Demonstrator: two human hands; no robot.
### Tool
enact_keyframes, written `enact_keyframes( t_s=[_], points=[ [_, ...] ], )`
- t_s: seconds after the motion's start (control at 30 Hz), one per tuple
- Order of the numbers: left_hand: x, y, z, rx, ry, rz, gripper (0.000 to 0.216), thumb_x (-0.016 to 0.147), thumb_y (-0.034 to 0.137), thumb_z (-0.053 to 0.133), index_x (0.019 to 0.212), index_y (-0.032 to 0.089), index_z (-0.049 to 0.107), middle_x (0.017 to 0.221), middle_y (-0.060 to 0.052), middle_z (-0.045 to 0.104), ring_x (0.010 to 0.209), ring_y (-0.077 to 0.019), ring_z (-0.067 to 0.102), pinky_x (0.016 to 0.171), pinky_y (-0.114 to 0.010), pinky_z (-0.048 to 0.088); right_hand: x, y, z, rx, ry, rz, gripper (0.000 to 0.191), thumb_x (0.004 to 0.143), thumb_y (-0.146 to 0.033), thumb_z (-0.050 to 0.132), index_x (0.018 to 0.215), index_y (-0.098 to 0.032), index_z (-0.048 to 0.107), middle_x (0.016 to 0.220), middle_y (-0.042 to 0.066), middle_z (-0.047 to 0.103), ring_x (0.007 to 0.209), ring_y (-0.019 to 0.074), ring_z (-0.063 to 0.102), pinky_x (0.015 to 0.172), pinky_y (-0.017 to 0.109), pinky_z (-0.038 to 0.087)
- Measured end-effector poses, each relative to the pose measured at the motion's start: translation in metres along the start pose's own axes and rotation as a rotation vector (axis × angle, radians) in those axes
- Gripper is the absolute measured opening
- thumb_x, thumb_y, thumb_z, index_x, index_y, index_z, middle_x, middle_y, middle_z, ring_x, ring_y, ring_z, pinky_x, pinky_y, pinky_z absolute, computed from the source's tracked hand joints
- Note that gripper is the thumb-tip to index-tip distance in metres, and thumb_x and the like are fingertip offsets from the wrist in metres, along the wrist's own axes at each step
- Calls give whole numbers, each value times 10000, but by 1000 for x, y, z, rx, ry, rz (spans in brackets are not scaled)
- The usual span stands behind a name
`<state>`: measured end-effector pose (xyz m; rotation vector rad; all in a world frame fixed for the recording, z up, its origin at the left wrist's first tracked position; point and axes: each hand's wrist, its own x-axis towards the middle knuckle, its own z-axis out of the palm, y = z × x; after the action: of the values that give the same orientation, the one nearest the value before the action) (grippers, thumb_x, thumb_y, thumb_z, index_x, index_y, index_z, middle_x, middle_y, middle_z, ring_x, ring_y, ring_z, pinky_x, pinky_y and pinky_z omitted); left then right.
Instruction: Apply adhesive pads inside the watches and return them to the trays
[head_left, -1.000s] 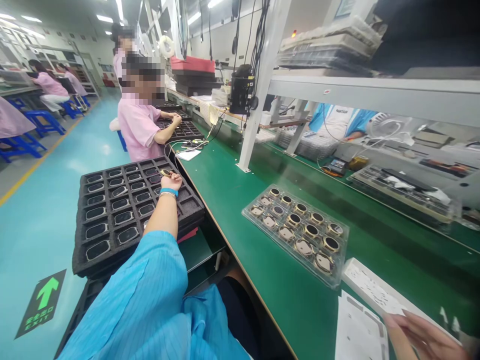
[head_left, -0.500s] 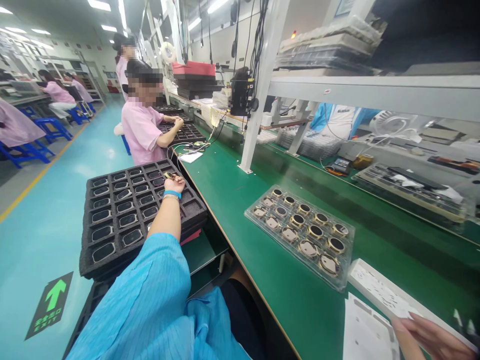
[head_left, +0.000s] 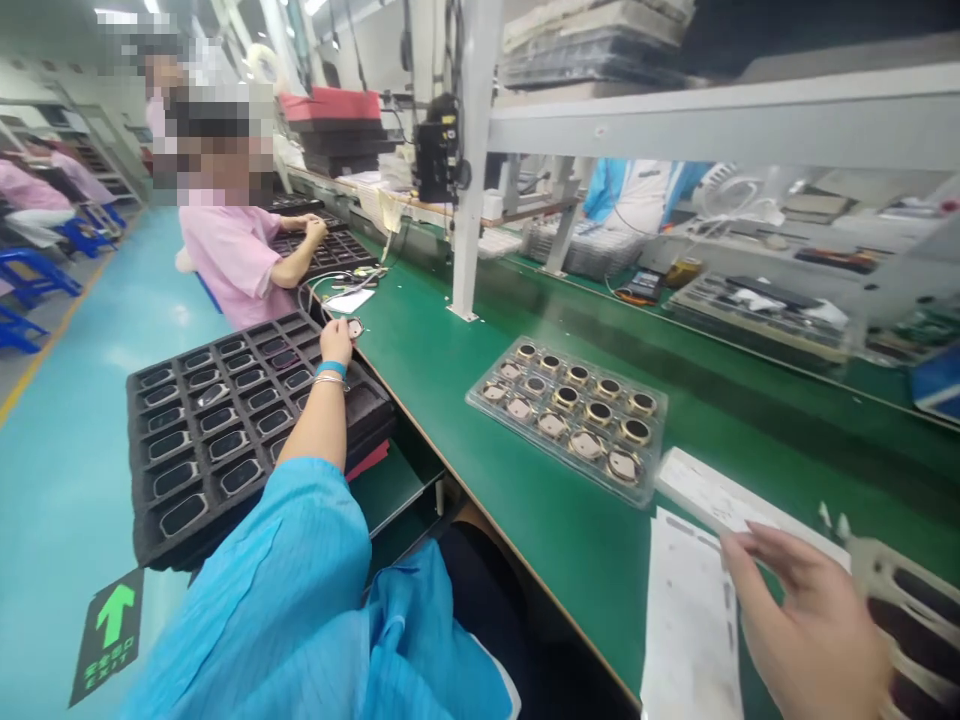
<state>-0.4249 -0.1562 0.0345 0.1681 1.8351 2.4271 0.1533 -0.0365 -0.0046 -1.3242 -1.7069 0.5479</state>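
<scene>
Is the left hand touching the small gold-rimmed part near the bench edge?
Touching: the head view shows the left hand holding the small gold-rimmed part at its fingertips.

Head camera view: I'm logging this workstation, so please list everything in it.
workbench: one, green, running ahead on the right.
foam tray stack: one, black, beside the workbench.
plastic tray: one, clear, on the workbench, holding round gold-rimmed parts.
paper sheet: one, white, on the workbench.
slotted tray: one, black and pale, at the right edge.
co-worker: one nearby, pink smock, seated ahead.
left hand: one, blue wristband, holding a small gold-rimmed ring above the foam tray stack.
right hand: one, open, beside the paper sheet.
</scene>
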Motion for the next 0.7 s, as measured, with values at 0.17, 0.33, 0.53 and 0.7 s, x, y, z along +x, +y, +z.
enact_keyframes(
  t_s=[0.17, 0.33, 0.53, 0.7],
  points=[
    [-50, 12, 59, 269, -325, 275, 285, 891, 113, 617, 609, 138, 595, 578, 21, 495, 609, -107, 425, 626, -150, 342, -1, -4, 5, 99, 68, -75, 366, 736, -500, 683, 965, -216, 656, 879, 98, 704, 919, 311, 691, 945, 532, 514],
    [-136, -18, 148, 613, -812, 623, 122, 915, 148, 578, 846, 151, 678, 761, -51, 615, 771, -189, 560, 779, -249, 365, -1, -6, 4, 84, 104, -145, 321, 794, -468, 646, 980, -206, 658, 859, 55, 697, 876, 240, 692, 895, 459, 538],
    [-201, -73, 213, 876, -926, 650, 155, 953, 195, 471, 963, 154, 620, 838, -149, 625, 938, -301, 596, 881, -384, 375, 1, -6, 4, 44, 108, -188, 277, 831, -414, 614, 1004, -202, 655, 861, 45, 697, 853, 218, 688, 860, 418, 545],
    [-207, -85, 209, 887, -900, 688, 104, 835, 83, 531, 785, 148, 594, 1098, -238, 575, 1226, -406, 446, 999, -502, 308, -1, -11, 2, 52, 103, -270, 210, 866, -358, 600, 1001, -207, 654, 835, 29, 692, 842, 209, 691, 852, 403, 549]
  ],
)
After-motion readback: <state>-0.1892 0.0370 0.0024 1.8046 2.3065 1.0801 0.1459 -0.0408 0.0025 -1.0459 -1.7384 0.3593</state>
